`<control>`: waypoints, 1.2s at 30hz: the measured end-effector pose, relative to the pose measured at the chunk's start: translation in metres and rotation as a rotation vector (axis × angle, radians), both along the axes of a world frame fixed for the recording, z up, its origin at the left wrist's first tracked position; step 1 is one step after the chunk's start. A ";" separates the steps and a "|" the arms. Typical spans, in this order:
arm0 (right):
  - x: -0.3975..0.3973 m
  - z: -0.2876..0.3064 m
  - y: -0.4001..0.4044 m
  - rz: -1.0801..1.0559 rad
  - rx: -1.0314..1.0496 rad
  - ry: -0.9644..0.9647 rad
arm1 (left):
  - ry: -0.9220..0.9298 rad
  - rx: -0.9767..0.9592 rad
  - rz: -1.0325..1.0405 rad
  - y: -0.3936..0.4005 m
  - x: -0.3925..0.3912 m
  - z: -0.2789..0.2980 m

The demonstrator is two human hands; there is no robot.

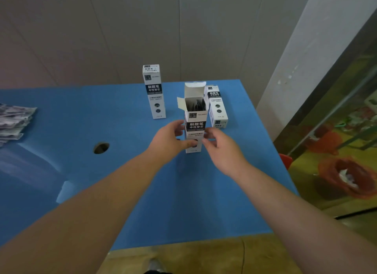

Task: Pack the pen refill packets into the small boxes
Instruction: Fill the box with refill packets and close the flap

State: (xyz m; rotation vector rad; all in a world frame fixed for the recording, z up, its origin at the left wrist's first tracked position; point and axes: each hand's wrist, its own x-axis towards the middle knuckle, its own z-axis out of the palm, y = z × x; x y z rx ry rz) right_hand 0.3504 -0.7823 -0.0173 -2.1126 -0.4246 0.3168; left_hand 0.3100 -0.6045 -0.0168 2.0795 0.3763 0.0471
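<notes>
The open box (194, 126) stood upright at the centre of the blue table (122, 114), flaps up, dark packets inside. The left hand (170, 140) gripped its lower part from 9 o'clock; the right hand (219, 145) pinched it from 3 o'clock. A closed box (154, 91) stood at 11 o'clock, loose packets (14, 121) far at 9 o'clock.

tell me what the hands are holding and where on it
Both hands hold the open box by its lower half: the left hand on its left side, the right hand on its right.
</notes>
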 end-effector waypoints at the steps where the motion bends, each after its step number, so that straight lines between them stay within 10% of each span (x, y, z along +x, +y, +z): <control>1: -0.001 -0.001 -0.003 -0.008 -0.029 -0.003 | 0.041 0.013 0.013 -0.001 -0.004 -0.001; 15: -0.064 0.021 -0.048 0.110 -0.284 -0.242 | 0.013 0.430 0.159 0.003 -0.116 0.028; 36: -0.223 0.071 0.128 0.293 -0.289 -0.441 | -0.010 0.659 0.295 0.135 -0.332 0.070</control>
